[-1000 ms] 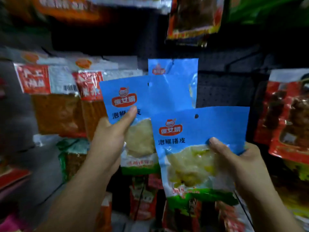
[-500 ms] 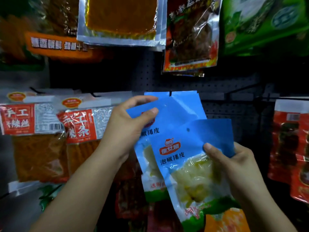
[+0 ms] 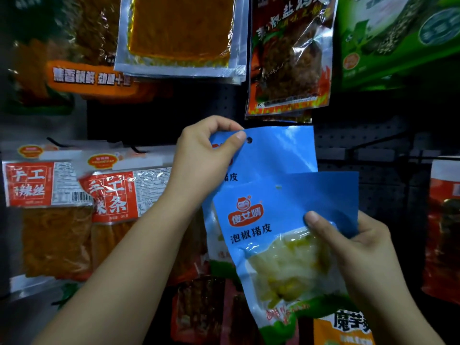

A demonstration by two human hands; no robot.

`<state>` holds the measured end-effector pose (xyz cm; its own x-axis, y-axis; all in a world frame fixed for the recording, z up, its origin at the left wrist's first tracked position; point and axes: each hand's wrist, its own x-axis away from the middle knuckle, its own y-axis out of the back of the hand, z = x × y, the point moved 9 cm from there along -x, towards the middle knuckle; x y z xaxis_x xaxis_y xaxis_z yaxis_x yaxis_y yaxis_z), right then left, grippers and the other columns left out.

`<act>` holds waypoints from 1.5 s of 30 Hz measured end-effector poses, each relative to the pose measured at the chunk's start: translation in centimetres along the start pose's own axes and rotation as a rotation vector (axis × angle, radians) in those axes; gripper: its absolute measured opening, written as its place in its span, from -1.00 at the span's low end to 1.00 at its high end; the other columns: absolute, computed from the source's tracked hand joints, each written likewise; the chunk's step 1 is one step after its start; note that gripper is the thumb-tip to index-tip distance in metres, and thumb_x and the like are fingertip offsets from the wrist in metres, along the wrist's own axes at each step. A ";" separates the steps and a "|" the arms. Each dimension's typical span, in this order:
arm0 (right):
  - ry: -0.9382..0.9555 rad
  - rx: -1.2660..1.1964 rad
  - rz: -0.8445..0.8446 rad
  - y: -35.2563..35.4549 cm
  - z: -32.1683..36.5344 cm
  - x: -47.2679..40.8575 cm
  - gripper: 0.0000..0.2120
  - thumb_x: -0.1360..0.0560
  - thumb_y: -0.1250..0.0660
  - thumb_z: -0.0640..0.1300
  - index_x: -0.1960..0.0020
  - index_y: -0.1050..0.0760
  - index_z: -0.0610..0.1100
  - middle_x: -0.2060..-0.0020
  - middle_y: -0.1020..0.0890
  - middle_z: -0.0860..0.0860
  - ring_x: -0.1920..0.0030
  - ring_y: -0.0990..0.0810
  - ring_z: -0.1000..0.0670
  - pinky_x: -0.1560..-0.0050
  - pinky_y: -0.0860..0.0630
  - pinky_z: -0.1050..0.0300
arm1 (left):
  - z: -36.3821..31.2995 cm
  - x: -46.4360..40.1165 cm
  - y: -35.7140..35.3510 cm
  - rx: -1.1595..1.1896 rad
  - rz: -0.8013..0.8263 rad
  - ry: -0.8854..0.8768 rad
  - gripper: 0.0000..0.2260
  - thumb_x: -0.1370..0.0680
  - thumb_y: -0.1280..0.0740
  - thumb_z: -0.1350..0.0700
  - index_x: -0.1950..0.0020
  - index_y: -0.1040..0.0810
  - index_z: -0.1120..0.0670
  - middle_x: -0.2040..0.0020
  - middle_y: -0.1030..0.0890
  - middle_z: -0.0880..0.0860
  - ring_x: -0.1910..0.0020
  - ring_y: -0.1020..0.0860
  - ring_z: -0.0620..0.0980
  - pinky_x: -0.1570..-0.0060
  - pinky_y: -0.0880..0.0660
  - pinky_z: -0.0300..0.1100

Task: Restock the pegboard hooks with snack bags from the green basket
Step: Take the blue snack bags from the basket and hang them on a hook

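two red-labelled noodle packs (image 3: 72,195) hang at the far left of the pegboard (image 3: 361,140), orange strips showing through their clear lower halves. next along, the left hand (image 3: 199,165) pinches the top edge of a blue snack bag (image 3: 278,155) between thumb and curled fingers, just beside its punched hole (image 3: 249,139), holding it up against the board; whether the hook is through yet cannot be told. lower and to the right, the right hand (image 3: 353,247) grips a second blue bag (image 3: 273,245) by its right edge, thumb on the front. these pouches look light, floppy and slick, so the stiff sealed header near the hole seems the best hold. each window shows pale yellow pieces. the green basket is not in view.
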<state>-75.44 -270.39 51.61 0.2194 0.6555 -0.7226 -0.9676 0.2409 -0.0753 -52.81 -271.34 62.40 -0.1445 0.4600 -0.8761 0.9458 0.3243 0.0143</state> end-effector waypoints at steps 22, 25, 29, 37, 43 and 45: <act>-0.214 -0.059 -0.105 -0.3 -8.2 -3.7 -0.85 -0.43 -0.46 -0.12 0.32 -0.60 -0.06 0.52 -0.58 0.15 0.50 -0.49 0.19 0.49 -0.40 0.33 | 8.3 0.4 -1.5 -0.125 -0.063 0.178 -0.54 -0.43 -0.45 0.19 -0.23 -0.36 -0.09 -0.04 -0.59 -0.01 -0.02 -0.60 0.01 -0.06 -0.55 0.07; -0.224 -0.042 -0.111 -0.8 -8.9 -4.5 -0.91 -0.45 -0.44 -0.13 0.22 -0.60 -0.12 0.52 -0.60 0.17 0.51 -0.51 0.24 0.50 -0.39 0.37 | 8.9 0.2 -2.0 -0.212 -0.040 0.143 -0.57 -0.48 -0.41 0.17 -0.27 -0.35 -0.04 -0.09 -0.57 0.00 -0.06 -0.57 0.02 -0.06 -0.55 0.05; -0.230 -0.038 -0.107 -1.2 -9.6 -5.0 -0.91 -0.46 -0.42 -0.13 0.21 -0.58 -0.09 0.55 -0.58 0.19 0.53 -0.51 0.25 0.53 -0.37 0.40 | 9.0 -0.8 -3.2 -0.301 -0.012 0.097 -0.55 -0.50 -0.37 0.23 -0.34 -0.32 0.02 -0.06 -0.55 0.01 -0.06 -0.57 0.02 0.00 -0.52 -0.13; -0.116 0.050 -0.158 -0.2 -9.7 -3.8 -0.95 -0.45 -0.43 -0.08 0.12 -0.58 0.05 0.24 -0.71 0.13 0.25 -0.66 0.18 0.31 -0.50 0.31 | 9.1 0.5 -2.9 -0.257 -0.076 0.068 -0.45 -0.53 -0.32 0.26 -0.45 -0.21 -0.01 -0.35 -0.40 0.04 -0.24 -0.45 -0.05 -0.16 -0.48 -0.22; -0.095 -0.009 -0.170 0.8 -8.4 -2.3 -0.91 -0.43 -0.46 -0.16 0.14 -0.60 0.03 0.20 -0.72 0.15 0.22 -0.67 0.18 0.25 -0.55 0.26 | 5.8 3.7 -2.1 -0.220 -0.127 -0.083 -0.64 -0.56 -0.27 0.29 -0.33 -0.43 0.04 -0.43 -0.26 -0.02 -0.28 -0.21 -0.35 -0.16 -0.18 -0.67; -0.072 -0.062 -0.117 0.3 -7.0 -1.8 -0.89 -0.43 -0.45 -0.18 0.11 -0.62 0.02 0.16 -0.72 0.14 0.20 -0.68 0.17 0.24 -0.59 0.29 | 4.6 4.6 -1.9 -0.207 -0.123 -0.136 -0.67 -0.55 -0.31 0.22 -0.25 -0.42 -0.08 -0.40 -0.28 -0.08 -0.38 -0.22 -0.23 -0.31 -0.23 -0.50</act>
<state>-77.02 -276.53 48.09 0.3373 0.6760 -0.6552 -0.9403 0.2754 -0.2000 -53.95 -273.66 56.12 -0.2012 0.2964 -0.9336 0.8420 0.5394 -0.0102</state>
